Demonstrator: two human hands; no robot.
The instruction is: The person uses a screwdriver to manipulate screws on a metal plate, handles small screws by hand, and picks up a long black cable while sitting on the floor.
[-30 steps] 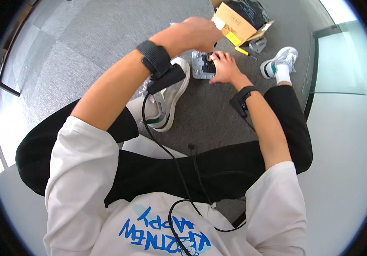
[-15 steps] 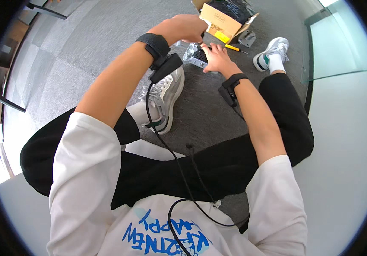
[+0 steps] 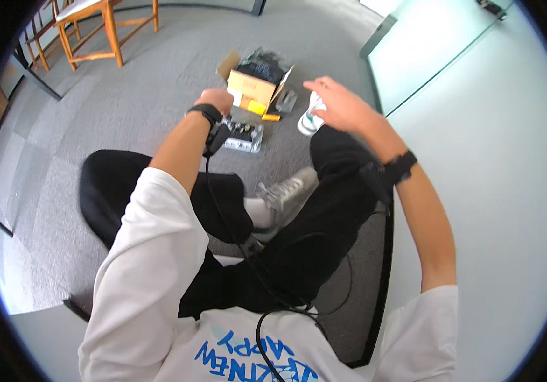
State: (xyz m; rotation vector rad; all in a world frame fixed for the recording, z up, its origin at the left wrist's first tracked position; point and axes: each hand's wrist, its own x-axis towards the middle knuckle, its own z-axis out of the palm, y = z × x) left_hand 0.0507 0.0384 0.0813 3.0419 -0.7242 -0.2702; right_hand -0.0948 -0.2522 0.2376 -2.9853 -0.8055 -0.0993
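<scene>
My left hand [image 3: 215, 100] is just beyond the upper left corner of a grey boxy device [image 3: 243, 144] on the carpet. Its fingers curl inward in a closed shape, and what they hold, if anything, is hidden. The device has an open top with dark parts and several round pieces inside. My right hand [image 3: 344, 107] is raised to the right of the device, with fingers stretched out and nothing in them. Below its fingertips is a white shoe [image 3: 312, 114]. A yellow-handled screwdriver [image 3: 271, 118] lies between the device and an open cardboard box [image 3: 248, 85].
Dark plastic wrapping [image 3: 264, 67] fills the box. A grey bracket-like part [image 3: 286, 100] lies at its right side. My bent legs and a grey shoe [image 3: 286, 194] are near the device. A glass and white partition [image 3: 477, 153] runs along the right; a wooden chair [image 3: 109, 32] stands far left.
My right hand has left the device and moved right, over the shoe. My left hand stays close to the device. The view has shifted, and my legs have moved.
</scene>
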